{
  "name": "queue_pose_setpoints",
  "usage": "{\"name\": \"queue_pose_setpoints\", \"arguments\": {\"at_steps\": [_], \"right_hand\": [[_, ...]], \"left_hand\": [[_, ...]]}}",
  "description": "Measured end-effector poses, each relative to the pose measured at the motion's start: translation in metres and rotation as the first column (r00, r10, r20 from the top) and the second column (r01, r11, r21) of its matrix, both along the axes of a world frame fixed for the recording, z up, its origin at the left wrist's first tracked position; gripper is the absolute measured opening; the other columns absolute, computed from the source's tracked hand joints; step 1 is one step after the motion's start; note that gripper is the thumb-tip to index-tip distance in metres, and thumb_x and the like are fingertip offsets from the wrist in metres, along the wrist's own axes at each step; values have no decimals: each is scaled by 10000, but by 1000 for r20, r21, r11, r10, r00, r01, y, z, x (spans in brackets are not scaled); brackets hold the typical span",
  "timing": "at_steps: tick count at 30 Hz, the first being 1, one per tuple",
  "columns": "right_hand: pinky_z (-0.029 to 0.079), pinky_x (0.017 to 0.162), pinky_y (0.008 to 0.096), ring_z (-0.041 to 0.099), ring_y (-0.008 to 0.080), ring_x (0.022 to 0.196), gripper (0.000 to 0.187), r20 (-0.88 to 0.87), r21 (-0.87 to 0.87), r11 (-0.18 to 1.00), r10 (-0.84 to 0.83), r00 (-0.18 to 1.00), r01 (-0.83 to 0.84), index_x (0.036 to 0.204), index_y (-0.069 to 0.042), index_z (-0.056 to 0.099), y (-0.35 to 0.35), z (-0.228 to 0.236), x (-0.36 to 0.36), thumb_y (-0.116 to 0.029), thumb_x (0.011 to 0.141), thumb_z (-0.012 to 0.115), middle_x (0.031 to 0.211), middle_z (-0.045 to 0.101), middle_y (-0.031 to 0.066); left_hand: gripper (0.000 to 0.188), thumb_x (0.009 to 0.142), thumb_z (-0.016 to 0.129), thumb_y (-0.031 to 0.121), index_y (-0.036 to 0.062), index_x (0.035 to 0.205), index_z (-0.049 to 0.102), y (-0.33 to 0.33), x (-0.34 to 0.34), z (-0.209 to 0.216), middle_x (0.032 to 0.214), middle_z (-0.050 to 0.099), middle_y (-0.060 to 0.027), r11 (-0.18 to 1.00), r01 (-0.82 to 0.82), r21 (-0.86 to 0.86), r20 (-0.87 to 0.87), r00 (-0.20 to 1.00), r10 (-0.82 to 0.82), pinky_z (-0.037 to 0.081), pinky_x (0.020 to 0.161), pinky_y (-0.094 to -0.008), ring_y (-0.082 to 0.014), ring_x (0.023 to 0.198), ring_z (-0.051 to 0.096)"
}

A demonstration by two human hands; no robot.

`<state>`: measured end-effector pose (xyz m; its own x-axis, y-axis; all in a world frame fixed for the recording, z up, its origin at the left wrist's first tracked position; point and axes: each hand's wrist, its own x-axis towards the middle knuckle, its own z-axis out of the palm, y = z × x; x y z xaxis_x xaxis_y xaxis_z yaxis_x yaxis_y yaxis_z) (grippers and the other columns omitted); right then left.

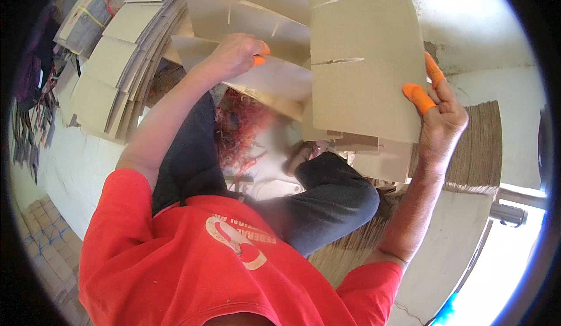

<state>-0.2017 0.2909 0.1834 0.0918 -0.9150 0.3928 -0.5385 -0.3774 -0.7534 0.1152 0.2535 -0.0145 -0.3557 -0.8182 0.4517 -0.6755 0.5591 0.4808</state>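
Observation:
My right hand [441, 112], with orange covers on the thumb and a finger, grips the right edge of a large tan cardboard sheet [368, 95]. Two narrow slots run in from the sheet's left edge. To the left, my left hand [232, 57] is closed, its orange-covered fingertips pinched at the top edge of a cardboard strip [280, 79]. Behind that strip stands another slotted cardboard strip [248, 22], roughly parallel to it. The large sheet hides the right ends of these strips.
Stacks of cut cardboard [120, 63] lean at the left. A tall stack of cardboard [476, 145] stands at the right against a pale wall. Red shredded strands [239, 130] lie on the floor between my legs. More cardboard pieces [383, 159] lie below the large sheet.

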Motion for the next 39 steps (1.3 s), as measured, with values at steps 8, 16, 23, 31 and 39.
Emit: {"name": "queue_pose_setpoints", "arguments": {"at_steps": [8, 16, 23, 31, 39], "right_hand": [[501, 799, 213, 594, 57, 929, 551, -5, 49, 996, 79, 997, -79, 1314, 39, 546, -22, -19, 42, 98, 777, 659, 1095, 694, 123], [505, 816, 227, 609, 72, 921, 530, -58, 159, 985, 77, 995, -67, 1304, 57, 546, -23, -6, 59, 86, 786, 654, 1068, 699, 130], [507, 818, 223, 612, 71, 923, 545, -138, 168, 986, 33, 990, -9, 1304, 48, 549, -26, -5, 57, 80, 772, 666, 1070, 701, 123], [484, 786, 191, 579, 28, 833, 545, -121, 121, 992, 54, 991, -39, 1295, 27, 568, -24, -15, 66, 81, 765, 678, 956, 706, 46], [489, 786, 207, 579, 32, 900, 501, -178, 194, 977, 125, 976, -89, 1262, 48, 579, -26, -30, 63, 84, 769, 660, 1073, 705, 97]], "left_hand": [[146, 755, 703, 91, 37, 890, 686, -6, -5, -6, 795, 646, -153, 1000, -25, 6, 11, 1000, 25, 489, 680, -456, -357, 781, 629], [152, 752, 683, 70, 35, 900, 690, -12, -6, -2, 789, 644, -165, 995, -85, 51, 110, 991, 79, 494, 676, -463, -370, 771, 629], [173, 739, 656, 25, 22, 909, 690, -13, -4, -6, 816, 649, -171, 997, -58, 52, 25, 998, 57, 498, 692, -458, -372, 790, 631], [145, 754, 691, 70, 38, 895, 693, -17, -5, -4, 801, 655, -169, 998, -52, 47, 54, 997, 50, 498, 672, -461, -375, 779, 636], [127, 742, 684, 48, 38, 868, 689, -11, -7, -2, 781, 657, -199, 999, -29, 23, -73, 997, 31, 490, 639, -478, -401, 764, 640]]}}
